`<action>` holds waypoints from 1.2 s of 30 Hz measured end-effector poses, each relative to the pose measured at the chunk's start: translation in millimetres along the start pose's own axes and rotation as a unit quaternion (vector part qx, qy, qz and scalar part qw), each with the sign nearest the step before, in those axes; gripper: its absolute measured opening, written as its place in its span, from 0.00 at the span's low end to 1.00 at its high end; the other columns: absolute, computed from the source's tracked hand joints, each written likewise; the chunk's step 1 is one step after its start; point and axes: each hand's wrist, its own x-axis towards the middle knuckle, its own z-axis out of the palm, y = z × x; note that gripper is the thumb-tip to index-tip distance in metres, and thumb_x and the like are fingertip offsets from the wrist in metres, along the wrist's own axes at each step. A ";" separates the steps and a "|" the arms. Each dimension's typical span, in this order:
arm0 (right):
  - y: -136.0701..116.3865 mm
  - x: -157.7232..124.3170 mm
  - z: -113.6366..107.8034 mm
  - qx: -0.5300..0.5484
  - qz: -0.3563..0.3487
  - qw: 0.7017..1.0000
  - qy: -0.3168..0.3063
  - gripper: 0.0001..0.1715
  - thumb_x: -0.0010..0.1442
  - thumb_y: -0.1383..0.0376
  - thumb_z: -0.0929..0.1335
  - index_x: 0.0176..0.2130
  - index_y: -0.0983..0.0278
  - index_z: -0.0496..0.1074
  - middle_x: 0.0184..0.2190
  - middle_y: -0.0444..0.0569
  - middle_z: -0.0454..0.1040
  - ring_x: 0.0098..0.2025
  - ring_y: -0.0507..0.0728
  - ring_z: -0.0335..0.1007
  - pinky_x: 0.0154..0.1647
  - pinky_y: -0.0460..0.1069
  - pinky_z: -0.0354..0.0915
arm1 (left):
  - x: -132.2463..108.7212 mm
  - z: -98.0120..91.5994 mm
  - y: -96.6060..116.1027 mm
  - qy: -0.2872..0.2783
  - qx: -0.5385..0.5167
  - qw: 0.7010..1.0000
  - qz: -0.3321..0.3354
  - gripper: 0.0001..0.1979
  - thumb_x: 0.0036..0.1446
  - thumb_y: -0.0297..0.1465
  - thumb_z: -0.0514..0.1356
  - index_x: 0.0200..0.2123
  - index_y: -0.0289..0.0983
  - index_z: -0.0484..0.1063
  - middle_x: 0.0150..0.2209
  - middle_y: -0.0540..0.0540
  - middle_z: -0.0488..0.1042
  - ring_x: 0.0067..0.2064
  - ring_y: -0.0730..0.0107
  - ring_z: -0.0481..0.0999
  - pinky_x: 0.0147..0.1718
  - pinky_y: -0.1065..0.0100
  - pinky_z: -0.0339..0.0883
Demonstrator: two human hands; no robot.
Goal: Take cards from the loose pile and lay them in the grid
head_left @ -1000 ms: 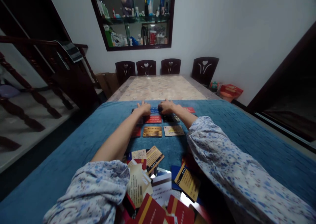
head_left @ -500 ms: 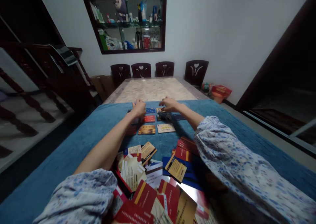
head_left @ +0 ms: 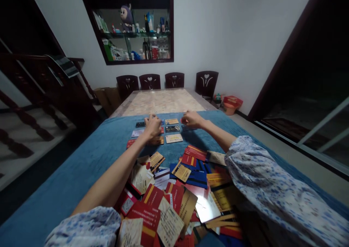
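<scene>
Both my arms reach far out over a blue cloth (head_left: 81, 167) on a long table. My left hand (head_left: 152, 125) rests with curled fingers on cards laid flat in rows (head_left: 173, 138). Its fingers press down on a card beneath; I cannot tell which one. My right hand (head_left: 192, 119) is curled at the right end of the rows, fingers pinched over a dark card (head_left: 188, 128). Close to me lies a loose heap of several red, blue, gold and white cards (head_left: 174, 199).
Beyond the cloth the bare marbled tabletop (head_left: 163, 101) runs to several dark chairs (head_left: 174, 80) at the wall. A glass-fronted wall cabinet (head_left: 133, 29) hangs above. A dark wooden stair rail (head_left: 40, 90) stands left, a red bag (head_left: 231, 103) on the floor right.
My view has tipped down and shifted, showing more of the near heap. Both hands have drawn slightly apart along the rows, the right hand moving right; more cards show at the left.
</scene>
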 end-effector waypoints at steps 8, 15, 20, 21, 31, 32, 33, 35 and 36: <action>-1.7 -57.1 1.4 0.008 0.007 1.000 0.003 0.11 0.59 0.70 0.65 0.35 0.63 0.79 0.42 0.53 0.79 0.48 0.61 0.64 0.38 0.50 0.53 | -27.5 0.4 32.8 -0.003 -0.008 0.999 0.038 0.14 0.57 0.23 0.53 0.33 0.40 0.79 0.46 0.40 0.79 0.59 0.50 0.59 0.52 0.48 0.53; 5.2 -106.2 9.7 0.025 0.015 1.000 0.010 0.11 0.60 0.69 0.66 0.36 0.62 0.79 0.40 0.53 0.78 0.48 0.61 0.64 0.39 0.51 0.52 | -50.0 2.0 67.8 -0.021 -0.026 0.997 0.070 0.14 0.55 0.23 0.54 0.33 0.39 0.79 0.44 0.40 0.79 0.60 0.48 0.59 0.52 0.49 0.53; 10.4 -139.8 15.0 0.029 0.029 0.999 0.016 0.11 0.61 0.69 0.66 0.36 0.62 0.79 0.39 0.53 0.78 0.47 0.60 0.64 0.40 0.51 0.52 | -60.3 9.3 87.6 -0.018 -0.047 0.995 0.088 0.13 0.57 0.23 0.54 0.34 0.40 0.79 0.44 0.40 0.79 0.59 0.48 0.59 0.51 0.49 0.53; 11.6 -146.1 16.4 0.031 0.030 0.999 0.018 0.10 0.61 0.69 0.66 0.35 0.62 0.79 0.39 0.53 0.78 0.47 0.60 0.63 0.40 0.51 0.52 | -61.9 10.9 91.8 -0.016 -0.053 0.994 0.093 0.13 0.57 0.24 0.54 0.34 0.40 0.79 0.44 0.41 0.79 0.59 0.49 0.59 0.51 0.49 0.53; 11.8 -197.1 33.9 0.078 0.048 0.995 0.043 0.12 0.61 0.66 0.66 0.38 0.62 0.79 0.40 0.54 0.78 0.48 0.62 0.63 0.44 0.54 0.55 | -75.9 21.2 144.2 -0.027 -0.079 0.986 0.141 0.12 0.57 0.23 0.55 0.32 0.39 0.79 0.44 0.39 0.78 0.61 0.47 0.58 0.53 0.46 0.52; 10.7 -200.6 35.4 0.083 0.049 0.994 0.045 0.12 0.62 0.64 0.66 0.39 0.62 0.80 0.41 0.55 0.78 0.48 0.63 0.63 0.45 0.55 0.55 | -77.2 21.4 149.4 -0.030 -0.076 0.985 0.149 0.12 0.57 0.23 0.55 0.32 0.38 0.79 0.45 0.38 0.78 0.61 0.47 0.58 0.53 0.46 0.52; 9.5 -203.9 36.8 0.087 0.049 0.994 0.047 0.13 0.63 0.62 0.66 0.41 0.61 0.80 0.42 0.55 0.78 0.48 0.63 0.63 0.46 0.56 0.56 | -78.3 21.6 154.2 -0.035 -0.073 0.984 0.160 0.11 0.57 0.23 0.56 0.32 0.37 0.79 0.45 0.38 0.78 0.61 0.46 0.58 0.53 0.45 0.52; 7.5 -209.4 39.3 0.094 0.050 0.993 0.051 0.16 0.63 0.57 0.66 0.44 0.61 0.79 0.44 0.56 0.77 0.49 0.64 0.63 0.47 0.56 0.56 | -79.6 22.4 163.1 -0.044 -0.074 0.981 0.175 0.11 0.58 0.24 0.56 0.33 0.37 0.79 0.45 0.37 0.78 0.62 0.45 0.58 0.53 0.44 0.52; 6.6 -211.7 40.3 0.098 0.049 0.993 0.051 0.17 0.63 0.56 0.67 0.45 0.61 0.79 0.45 0.56 0.76 0.49 0.64 0.62 0.48 0.57 0.56 | -79.8 23.1 167.1 -0.049 -0.075 0.980 0.180 0.11 0.58 0.25 0.55 0.34 0.36 0.79 0.45 0.36 0.78 0.62 0.45 0.57 0.53 0.43 0.52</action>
